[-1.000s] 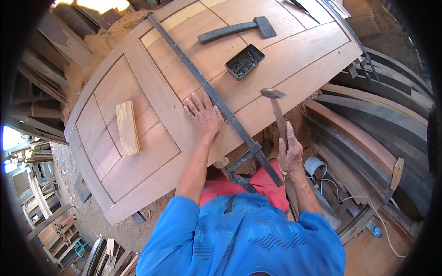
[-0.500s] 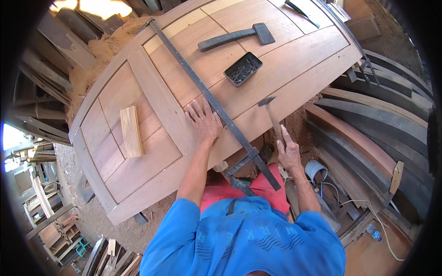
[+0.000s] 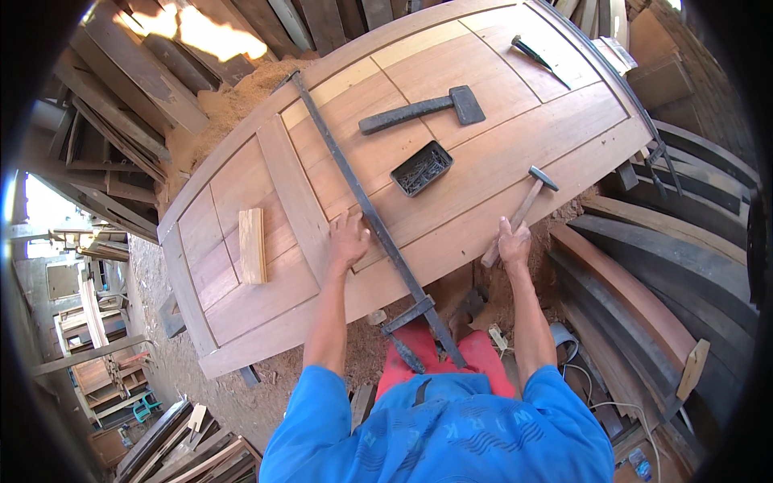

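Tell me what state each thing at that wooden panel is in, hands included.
Wooden panel: lying flat
Bar clamp: across the panel, tightness unclear
Black tray: open, holding nails
Mallet: lying down, unheld
Wood block: lying flat, unheld
Slender dark tool: lying down, unheld
Hammer: held by its handle
Right hand: closed around hammer
Left hand: open, beside the clamp

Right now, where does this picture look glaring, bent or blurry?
Head view: glare burns out to near white among the dark wooden boards at upper left; head view: the long edges of the pale brown panelled wooden slab bow, probably partly lens distortion; head view: the small wooden-handled, dark-headed hammer in the right hand looks fairly crisp.
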### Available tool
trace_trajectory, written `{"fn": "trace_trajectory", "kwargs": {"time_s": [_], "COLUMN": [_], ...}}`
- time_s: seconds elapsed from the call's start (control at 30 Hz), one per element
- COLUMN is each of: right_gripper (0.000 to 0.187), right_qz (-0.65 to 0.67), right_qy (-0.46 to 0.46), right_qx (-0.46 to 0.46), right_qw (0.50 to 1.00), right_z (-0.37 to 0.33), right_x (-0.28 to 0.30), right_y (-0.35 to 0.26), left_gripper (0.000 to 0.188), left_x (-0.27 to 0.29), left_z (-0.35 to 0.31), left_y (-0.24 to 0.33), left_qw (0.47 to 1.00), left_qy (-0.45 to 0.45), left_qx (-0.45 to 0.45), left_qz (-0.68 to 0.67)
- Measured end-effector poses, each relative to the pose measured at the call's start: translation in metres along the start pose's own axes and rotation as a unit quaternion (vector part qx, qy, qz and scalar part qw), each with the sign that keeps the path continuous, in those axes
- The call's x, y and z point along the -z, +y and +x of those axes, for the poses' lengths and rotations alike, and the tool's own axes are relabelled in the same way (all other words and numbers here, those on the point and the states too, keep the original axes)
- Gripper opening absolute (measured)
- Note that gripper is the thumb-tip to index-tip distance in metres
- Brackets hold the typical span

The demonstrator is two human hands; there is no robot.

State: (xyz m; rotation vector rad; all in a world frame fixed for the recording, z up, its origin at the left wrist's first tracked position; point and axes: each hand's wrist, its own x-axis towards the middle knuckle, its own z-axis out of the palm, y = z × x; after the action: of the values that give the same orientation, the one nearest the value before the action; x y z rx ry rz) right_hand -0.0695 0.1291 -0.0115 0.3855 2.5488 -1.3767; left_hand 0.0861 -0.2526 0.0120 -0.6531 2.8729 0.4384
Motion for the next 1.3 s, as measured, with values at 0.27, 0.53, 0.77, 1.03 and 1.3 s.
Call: {"fn": "trace_trajectory", "kwargs": {"time_s": [0.27,0.53,0.77,1.03,1.3], "right_gripper": [0.033,0.029,0.026,0.024,0.026], "right_qz": [-0.036,-0.059,-0.059,-0.054,-0.051], "right_qy": [-0.035,-0.027,-0.014,-0.005,-0.013], "right_qx": [-0.085,-0.087,-0.127,-0.135,-0.140], "right_qw": [0.995,0.994,0.990,0.989,0.989], "right_z": [-0.003,-0.001,-0.002,-0.002,0.001], "right_x": [0.004,0.001,0.005,0.003,0.000], "right_y": [-0.050,-0.057,-0.067,-0.069,-0.063], "left_gripper": [0.022,0.041,0.023,0.013,0.028], "left_x": [0.057,0.023,0.032,0.045,0.024], "left_z": [0.087,0.152,0.153,0.155,0.163], "left_y": [0.084,0.110,0.120,0.139,0.146], "left_qw": [0.976,0.975,0.960,0.960,0.956], "left_qy": [0.155,0.017,0.047,0.045,0.064], "left_qx": [-0.096,-0.220,-0.276,-0.274,-0.283], "left_qz": [-0.120,0.007,-0.012,-0.029,-0.036]}}
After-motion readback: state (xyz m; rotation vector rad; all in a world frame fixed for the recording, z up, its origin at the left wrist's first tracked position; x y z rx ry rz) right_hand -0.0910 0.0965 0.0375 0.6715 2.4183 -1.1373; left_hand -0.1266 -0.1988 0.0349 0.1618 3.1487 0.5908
